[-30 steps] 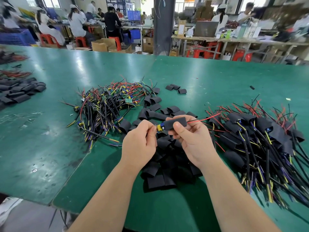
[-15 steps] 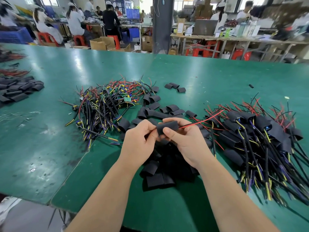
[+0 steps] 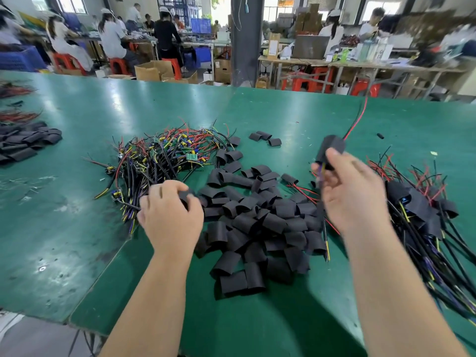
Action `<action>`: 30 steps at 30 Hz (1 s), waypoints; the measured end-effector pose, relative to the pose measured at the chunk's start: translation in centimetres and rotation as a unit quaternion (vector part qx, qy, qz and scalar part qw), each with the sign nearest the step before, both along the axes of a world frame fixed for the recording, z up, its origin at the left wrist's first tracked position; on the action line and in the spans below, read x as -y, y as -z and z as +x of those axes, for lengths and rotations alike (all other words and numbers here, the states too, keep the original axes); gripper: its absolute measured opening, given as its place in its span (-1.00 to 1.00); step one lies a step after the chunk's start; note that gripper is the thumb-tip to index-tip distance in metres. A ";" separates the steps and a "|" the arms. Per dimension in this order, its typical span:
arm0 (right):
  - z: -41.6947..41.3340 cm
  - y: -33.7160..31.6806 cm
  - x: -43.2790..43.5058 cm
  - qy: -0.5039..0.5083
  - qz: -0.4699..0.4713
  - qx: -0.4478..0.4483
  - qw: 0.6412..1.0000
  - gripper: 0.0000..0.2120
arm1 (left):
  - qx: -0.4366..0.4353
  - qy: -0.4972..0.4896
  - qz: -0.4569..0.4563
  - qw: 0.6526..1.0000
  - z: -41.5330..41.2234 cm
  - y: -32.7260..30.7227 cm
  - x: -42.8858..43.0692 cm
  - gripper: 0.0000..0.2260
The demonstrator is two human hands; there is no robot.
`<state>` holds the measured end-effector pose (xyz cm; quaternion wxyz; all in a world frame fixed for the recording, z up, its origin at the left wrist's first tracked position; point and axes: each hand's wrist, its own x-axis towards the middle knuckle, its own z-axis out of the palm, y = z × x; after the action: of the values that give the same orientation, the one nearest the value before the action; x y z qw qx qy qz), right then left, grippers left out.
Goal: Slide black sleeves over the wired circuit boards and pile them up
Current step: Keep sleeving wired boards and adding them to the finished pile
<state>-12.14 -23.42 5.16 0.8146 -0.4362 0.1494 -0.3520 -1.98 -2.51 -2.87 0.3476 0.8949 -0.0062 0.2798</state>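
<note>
Here, on a green worktable (image 3: 283, 112), three heaps mark the job: a pile of sleeved boards (image 3: 422, 210) at the right, a heap of loose black sleeves (image 3: 257, 220) in the middle and a tangle of bare wired circuit boards (image 3: 159, 161) at the left. The right hand (image 3: 353, 197), held up between the middle and right heaps, pinches a sleeved board (image 3: 332, 148) in curled fingers and thumb, with red and black wires trailing up and away. The left hand (image 3: 170, 217), low where tangle meets sleeve heap, curls round a single sleeve (image 3: 186, 197), though blur hides the fingertips. The step looks like piling: next, the held board wants laying on the right pile, then a bare board must be drawn from the tangle.
</note>
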 end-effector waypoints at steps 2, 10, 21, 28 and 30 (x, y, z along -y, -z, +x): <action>-1.1 -1.6 1.9 0.114 -0.128 -0.071 0.983 -0.88 | -0.103 -0.067 0.038 0.992 0.5 0.2 -0.8 -0.73; -1.9 -0.6 4.7 0.311 -0.443 -0.439 0.717 -0.59 | -0.145 -0.045 0.003 0.988 1.2 0.4 -1.5 -0.75; 0.4 4.4 -1.9 0.116 -0.508 -0.232 0.822 -0.79 | 0.237 0.153 -0.141 0.949 0.0 -1.0 -0.7 -0.74; 1.9 4.4 -3.2 -0.225 0.013 -0.070 0.972 -0.84 | 0.236 0.381 -0.013 0.894 -2.6 -1.4 2.2 -0.69; 2.1 4.2 -2.5 -0.229 0.060 -0.043 0.971 -0.76 | 0.221 0.410 0.016 0.885 -3.1 -1.6 2.7 -0.67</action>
<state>-10.08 -20.90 0.92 0.8913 -0.4232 0.1011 -0.1277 -5.10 -5.25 -1.31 0.4062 0.7330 -0.4537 0.3031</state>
